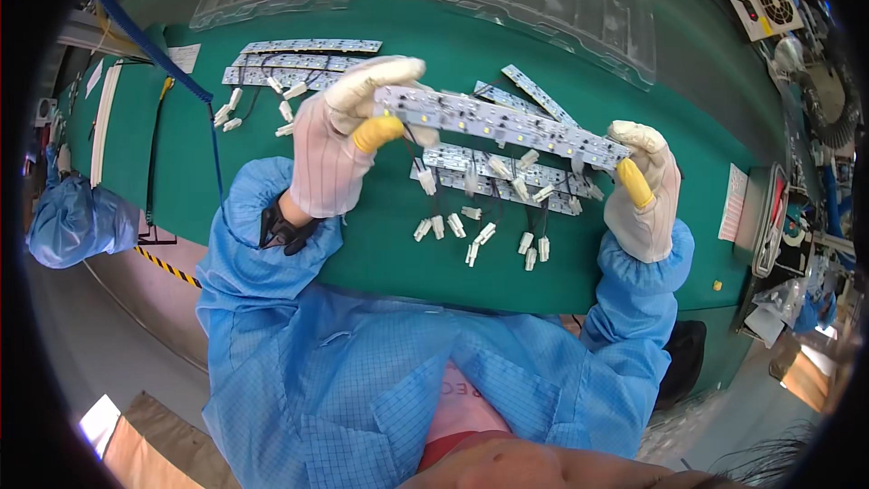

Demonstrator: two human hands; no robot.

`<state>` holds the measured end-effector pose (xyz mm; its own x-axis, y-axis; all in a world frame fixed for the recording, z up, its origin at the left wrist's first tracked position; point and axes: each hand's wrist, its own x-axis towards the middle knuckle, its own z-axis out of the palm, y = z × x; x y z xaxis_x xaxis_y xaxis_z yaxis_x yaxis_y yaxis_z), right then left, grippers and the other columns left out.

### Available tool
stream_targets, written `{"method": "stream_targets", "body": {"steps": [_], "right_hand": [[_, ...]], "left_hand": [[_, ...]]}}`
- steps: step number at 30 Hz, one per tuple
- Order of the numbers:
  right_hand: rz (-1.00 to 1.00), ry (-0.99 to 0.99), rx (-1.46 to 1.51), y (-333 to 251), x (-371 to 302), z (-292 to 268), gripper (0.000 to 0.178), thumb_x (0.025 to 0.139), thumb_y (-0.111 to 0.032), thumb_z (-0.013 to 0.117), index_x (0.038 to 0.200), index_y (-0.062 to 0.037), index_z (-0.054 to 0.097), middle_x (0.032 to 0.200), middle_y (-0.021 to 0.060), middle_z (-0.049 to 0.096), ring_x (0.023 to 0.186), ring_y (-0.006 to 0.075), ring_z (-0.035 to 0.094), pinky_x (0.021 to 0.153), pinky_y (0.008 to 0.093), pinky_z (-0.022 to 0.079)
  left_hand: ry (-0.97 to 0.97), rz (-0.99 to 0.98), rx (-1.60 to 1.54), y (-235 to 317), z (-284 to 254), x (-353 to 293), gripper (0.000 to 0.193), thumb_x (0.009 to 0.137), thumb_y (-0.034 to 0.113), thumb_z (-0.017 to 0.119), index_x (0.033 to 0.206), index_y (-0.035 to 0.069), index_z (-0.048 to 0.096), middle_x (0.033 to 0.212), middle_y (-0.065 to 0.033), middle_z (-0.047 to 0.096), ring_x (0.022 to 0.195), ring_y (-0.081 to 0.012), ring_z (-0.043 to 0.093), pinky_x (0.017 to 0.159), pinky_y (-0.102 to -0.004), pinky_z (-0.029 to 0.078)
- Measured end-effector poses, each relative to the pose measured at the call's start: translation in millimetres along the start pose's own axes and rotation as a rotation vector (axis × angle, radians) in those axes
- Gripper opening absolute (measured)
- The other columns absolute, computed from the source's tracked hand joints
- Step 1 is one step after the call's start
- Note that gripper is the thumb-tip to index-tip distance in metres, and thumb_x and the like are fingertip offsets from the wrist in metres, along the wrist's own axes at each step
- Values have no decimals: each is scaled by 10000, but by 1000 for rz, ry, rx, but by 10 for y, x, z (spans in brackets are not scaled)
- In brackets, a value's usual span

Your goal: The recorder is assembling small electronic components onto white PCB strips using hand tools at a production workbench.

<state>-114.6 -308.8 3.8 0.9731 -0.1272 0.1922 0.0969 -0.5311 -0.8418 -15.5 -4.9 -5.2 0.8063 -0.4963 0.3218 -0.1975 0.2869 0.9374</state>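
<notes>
The tabletop [380, 267] is green and extends on all sides of the strip [498, 124], which is held above it. Beyond the strip, to its left, stands a clear tray [222, 4] containing further strips; a second clear tray [552, 14] stands beyond it to the right. Left of the strip lies a group of loose strips [303, 62] with leads and white plugs. Directly beyond its right half lie others at an angle [539, 95]; on its near side lies another group [457, 159], its white plugs [455, 225] spread toward the wearer. A blue cord [163, 59] hangs left of the strip; farther left, a blue sleeve [81, 222] of another person is noted. Right of the strip are a printed sheet [733, 202] and, farther off, a white fan unit [771, 4]. The strip is long, narrow and whitish, populated with small black parts and pale yellow squares, and slopes down to the right in view. The left hand [330, 149], gloved, has its fingers clamped on the strip's left end; the right hand [644, 190], likewise gloved, has its fingers clamped on the right end. Ownership of the dark lead near the left end cannot be determined.
</notes>
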Motion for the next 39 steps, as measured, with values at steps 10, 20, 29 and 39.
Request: {"method": "stream_targets", "body": {"steps": [10, 20, 29, 39], "right_hand": [[-23, -152, 747, -116, -39, 115, 430, 787, -176, 728, 1127, 23, 555, 1105, 148, 600, 909, 195, 608, 783, 343, 500], [-425, -266, 257, -182, 15, 98, 331, 708, -172, 775, 984, -67, 627, 884, 106, 649, 791, 245, 583, 717, 358, 454], [-43, -147, 821, -61, -43, 139, 407, 831, -211, 707, 1123, 13, 533, 1042, 156, 618, 856, 192, 619, 724, 323, 512], [50, 40, 647, 112, -2, 96, 514, 848, -390, 636, 1152, 10, 531, 1033, 83, 584, 947, 172, 586, 832, 306, 459]], "left_hand": [[129, -188, 407, 29, -7, 131, 613, 873, 370, 645, 1302, -27, 461, 936, -82, 651, 843, -111, 607, 785, -224, 442], [312, -165, 165, -165, 141, 70, 754, 810, 385, 710, 1330, -47, 374, 1021, -106, 572, 902, -144, 562, 787, -282, 493], [164, -43, 336, -44, -12, 16, 542, 971, 405, 420, 1312, -14, 461, 1082, -125, 621, 1024, -150, 561, 927, -307, 400], [48, 51, 91, -76, 4, -33, 582, 895, 351, 591, 1290, -57, 463, 1011, -131, 652, 889, -166, 641, 820, -300, 496]]}}
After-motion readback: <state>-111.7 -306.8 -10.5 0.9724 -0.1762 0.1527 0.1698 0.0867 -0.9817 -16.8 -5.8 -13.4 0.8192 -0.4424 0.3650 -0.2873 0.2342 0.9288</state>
